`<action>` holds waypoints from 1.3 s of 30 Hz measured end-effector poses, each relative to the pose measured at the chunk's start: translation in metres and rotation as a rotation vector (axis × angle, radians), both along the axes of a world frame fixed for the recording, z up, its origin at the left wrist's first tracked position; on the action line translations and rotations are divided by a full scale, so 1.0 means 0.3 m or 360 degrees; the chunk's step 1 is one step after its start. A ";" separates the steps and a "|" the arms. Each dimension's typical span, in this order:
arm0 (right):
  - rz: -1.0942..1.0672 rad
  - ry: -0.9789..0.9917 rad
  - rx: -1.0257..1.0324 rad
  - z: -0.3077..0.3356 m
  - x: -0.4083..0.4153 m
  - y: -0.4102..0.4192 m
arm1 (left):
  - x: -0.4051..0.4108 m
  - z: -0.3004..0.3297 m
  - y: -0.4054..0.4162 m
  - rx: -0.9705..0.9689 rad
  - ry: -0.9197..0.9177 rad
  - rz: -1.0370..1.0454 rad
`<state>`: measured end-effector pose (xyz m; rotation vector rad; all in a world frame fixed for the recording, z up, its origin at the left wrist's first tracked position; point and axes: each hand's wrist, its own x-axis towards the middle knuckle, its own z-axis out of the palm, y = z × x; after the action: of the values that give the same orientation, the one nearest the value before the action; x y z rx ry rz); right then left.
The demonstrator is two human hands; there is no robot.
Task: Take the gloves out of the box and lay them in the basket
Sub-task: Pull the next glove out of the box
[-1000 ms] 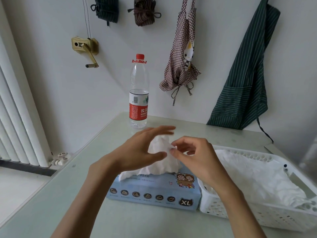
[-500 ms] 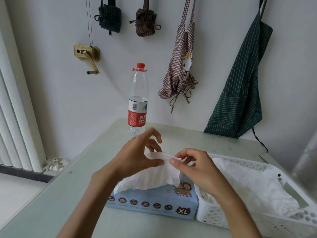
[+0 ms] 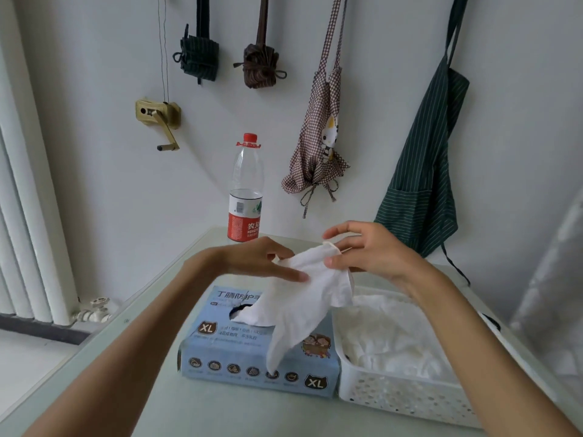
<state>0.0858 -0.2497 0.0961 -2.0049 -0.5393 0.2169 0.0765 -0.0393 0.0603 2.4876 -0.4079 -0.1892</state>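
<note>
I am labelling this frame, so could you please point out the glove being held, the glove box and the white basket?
white glove [image 3: 303, 307], head view, on its palm.
blue glove box [image 3: 239, 351], head view, on its top face.
white perforated basket [image 3: 397, 395], head view, on its front wall.

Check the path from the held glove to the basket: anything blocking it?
Nothing visible blocks it. Both the left hand and right hand hold the white glove up beside the white basket, whose open top already holds gloves.
</note>
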 end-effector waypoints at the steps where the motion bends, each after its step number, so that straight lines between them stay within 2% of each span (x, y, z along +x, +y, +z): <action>1: -0.0014 0.0025 -0.0059 0.012 0.012 -0.010 | 0.007 0.022 0.002 -0.0012 0.0030 0.0021; 4: -0.0093 0.0077 -0.0233 0.031 0.038 -0.046 | 0.022 0.067 0.006 -0.0045 -0.0015 0.0053; 7: -0.0104 0.0163 -0.0356 0.031 0.049 -0.069 | 0.023 0.087 -0.022 -0.0272 -0.0146 0.0044; 9: -0.0109 0.0173 -0.0242 0.023 0.055 -0.077 | 0.022 0.075 -0.049 -0.0360 -0.0185 0.0059; 12: -0.0168 0.0101 0.0061 0.010 0.050 -0.088 | 0.013 0.020 -0.072 -0.0297 -0.0169 -0.0005; 18: -0.0382 -0.0204 -0.0074 -0.027 0.057 -0.108 | 0.014 -0.015 -0.020 -0.0168 -0.0132 0.0069; 21: -0.0286 -0.0101 -0.0036 -0.026 0.062 -0.148 | 0.007 -0.001 0.005 -0.0227 -0.0123 0.0066; 24: -0.0162 0.0121 0.0117 -0.024 0.061 -0.181 | 0.002 0.008 0.000 -0.0405 -0.0097 0.0047; 26: -0.0172 0.0162 0.0222 -0.021 0.054 -0.198 | 0.002 0.013 -0.015 -0.0441 -0.0118 0.0024; 33: -0.0360 -0.0240 0.0493 0.032 0.018 -0.239 | -0.009 0.067 -0.098 -0.0626 -0.0276 -0.0077; 36: -0.0493 -0.0412 0.0501 0.042 0.020 -0.257 | -0.005 0.078 -0.129 -0.0672 -0.0261 -0.0143; 39: -0.0571 -0.0523 0.0440 0.039 0.018 -0.266 | 0.006 0.065 -0.165 -0.0635 -0.0307 -0.0058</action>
<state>0.0912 -0.3296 0.1077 -1.8340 -0.3782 -0.3927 0.0782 -0.0887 0.0799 2.1110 -0.5163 0.1108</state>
